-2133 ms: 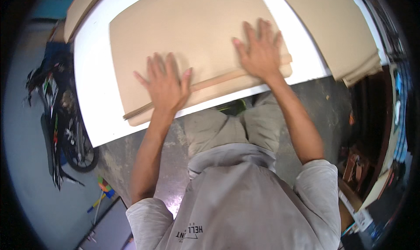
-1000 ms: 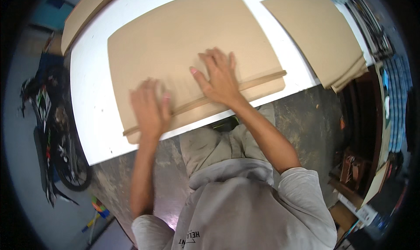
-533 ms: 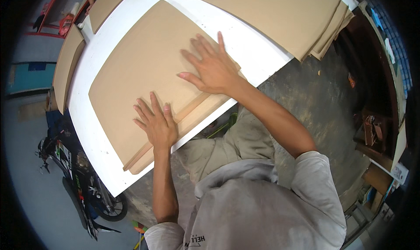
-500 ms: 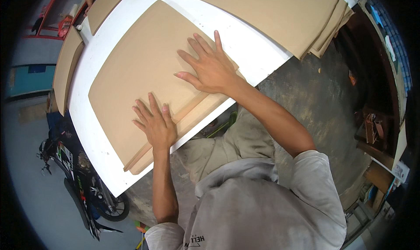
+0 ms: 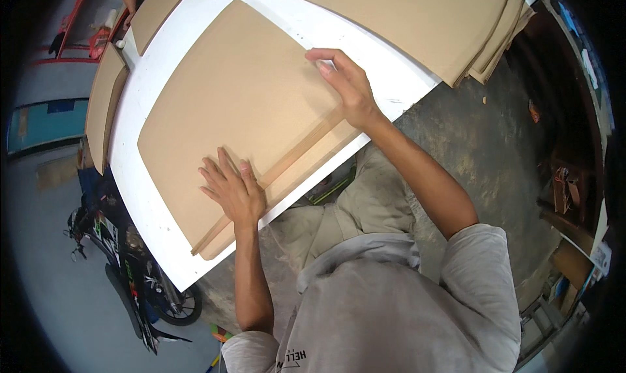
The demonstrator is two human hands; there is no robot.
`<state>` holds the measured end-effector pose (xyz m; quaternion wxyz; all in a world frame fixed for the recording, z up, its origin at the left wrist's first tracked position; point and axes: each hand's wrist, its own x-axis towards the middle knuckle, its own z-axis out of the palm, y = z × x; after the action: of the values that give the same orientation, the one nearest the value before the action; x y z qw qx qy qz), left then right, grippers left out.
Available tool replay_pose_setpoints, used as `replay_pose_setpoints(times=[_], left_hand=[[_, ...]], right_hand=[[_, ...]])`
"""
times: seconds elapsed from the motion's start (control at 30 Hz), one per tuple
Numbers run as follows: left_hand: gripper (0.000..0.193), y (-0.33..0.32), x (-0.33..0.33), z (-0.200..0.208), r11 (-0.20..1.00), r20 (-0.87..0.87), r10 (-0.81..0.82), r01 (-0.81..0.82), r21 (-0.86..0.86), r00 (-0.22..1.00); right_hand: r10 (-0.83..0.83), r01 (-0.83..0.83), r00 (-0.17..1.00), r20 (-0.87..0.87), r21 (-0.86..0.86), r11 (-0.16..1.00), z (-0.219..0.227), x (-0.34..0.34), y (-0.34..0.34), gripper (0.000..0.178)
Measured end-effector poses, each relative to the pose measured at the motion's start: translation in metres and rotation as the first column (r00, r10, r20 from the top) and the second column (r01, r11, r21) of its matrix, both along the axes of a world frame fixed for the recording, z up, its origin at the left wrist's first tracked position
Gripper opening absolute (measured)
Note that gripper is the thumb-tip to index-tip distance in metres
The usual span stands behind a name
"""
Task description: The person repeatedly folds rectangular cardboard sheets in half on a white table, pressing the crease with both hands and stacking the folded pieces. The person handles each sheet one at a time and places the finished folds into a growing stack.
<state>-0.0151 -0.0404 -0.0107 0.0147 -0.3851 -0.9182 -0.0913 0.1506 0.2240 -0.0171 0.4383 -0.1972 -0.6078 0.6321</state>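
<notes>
A large brown cardboard sheet lies at a slant on the white table. Along its near side runs a narrow cardboard strip, like a folded flap or a lower layer. My left hand rests flat over the sheet's near edge, fingers spread. At the sheet's right edge, my right hand stands on its side with curved fingers. A gap shows between its thumb and index finger; the other fingers are mostly hidden.
A stack of cardboard sheets overhangs the table at the far right. More cardboard pieces lie at the far left, where another person's hand reaches in. A motorbike stands on the floor at left.
My right hand has lifted off the flat of the sheet and moved right to its edge, turning on its side with fingers curved. My left hand stays flat in place.
</notes>
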Motion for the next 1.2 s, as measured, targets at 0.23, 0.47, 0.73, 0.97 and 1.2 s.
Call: replay_pose_setpoints(times=[0.23, 0.47, 0.73, 0.97, 1.2], left_hand=[[0.073, 0.058, 0.031, 0.015, 0.989, 0.055, -0.149, 0.147, 0.027, 0.987], [0.074, 0.125, 0.067, 0.008, 0.928, 0.032, -0.372, 0.373, -0.010, 0.928], [0.077, 0.122, 0.063, 0.003, 0.920, 0.039, -0.392, 0.392, 0.017, 0.919], [0.077, 0.122, 0.066, 0.004, 0.911, 0.014, -0.402, 0.399, 0.104, 0.915], [0.058, 0.117, 0.052, -0.009, 0.810, 0.275, -0.334, 0.125, 0.573, 0.901]], right_hand=[[0.061, -0.062, 0.998, -0.023, -0.046, 0.997, -0.012, 0.001, 0.004, 0.051], [0.038, -0.078, 0.991, -0.126, -0.322, 0.943, 0.010, -0.005, 0.016, 0.055], [-0.395, 0.222, 0.917, 0.062, 0.743, 0.632, 0.030, -0.023, 0.009, 0.053], [-0.368, 0.065, 0.897, 0.244, 0.752, 0.656, 0.004, -0.027, 0.010, 0.063], [-0.357, -0.059, 0.858, 0.369, 0.761, 0.646, 0.005, -0.030, -0.015, 0.066]])
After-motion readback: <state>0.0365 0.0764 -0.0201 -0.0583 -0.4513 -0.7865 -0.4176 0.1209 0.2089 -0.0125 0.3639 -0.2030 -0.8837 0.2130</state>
